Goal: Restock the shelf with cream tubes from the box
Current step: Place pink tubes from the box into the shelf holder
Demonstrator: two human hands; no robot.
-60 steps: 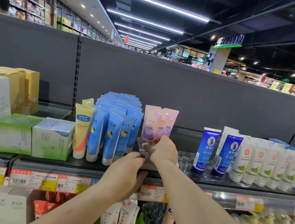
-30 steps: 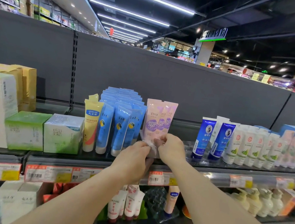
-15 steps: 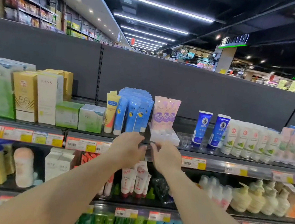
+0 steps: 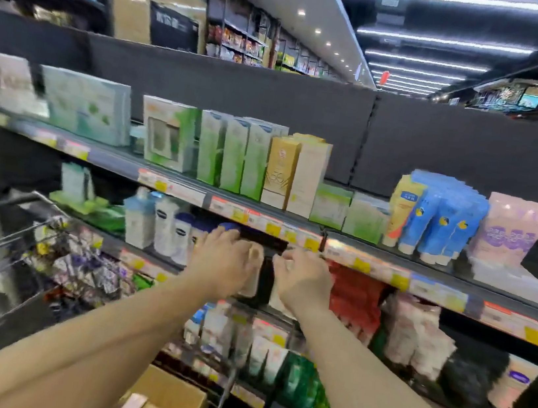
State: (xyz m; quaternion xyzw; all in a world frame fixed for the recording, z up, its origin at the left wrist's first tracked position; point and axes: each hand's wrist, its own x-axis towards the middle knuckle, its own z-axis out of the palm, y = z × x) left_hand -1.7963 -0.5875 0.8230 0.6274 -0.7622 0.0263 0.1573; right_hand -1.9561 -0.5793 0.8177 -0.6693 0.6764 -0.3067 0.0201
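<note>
Two pink cream tubes (image 4: 513,227) stand upright in a white tray (image 4: 510,284) at the right end of the top shelf (image 4: 373,263), next to several blue tubes (image 4: 445,215). An open cardboard box (image 4: 170,401) sits low in the view, below my arms. My left hand (image 4: 225,261) and my right hand (image 4: 302,277) hang side by side in the air in front of the second shelf, well left of the pink tubes. Both have loosely curled fingers and hold nothing. The frame is blurred by motion.
A wire shopping cart (image 4: 14,237) with purple packets stands at the left. Green and gold boxes (image 4: 233,154) fill the top shelf's left part. Bottles (image 4: 160,226), red tubes (image 4: 355,302) and pink tubes (image 4: 415,331) crowd the lower shelves.
My hands let go of the pink tubes and tray and drew back and down from the top shelf. My view swung left, bringing the cart and box into sight.
</note>
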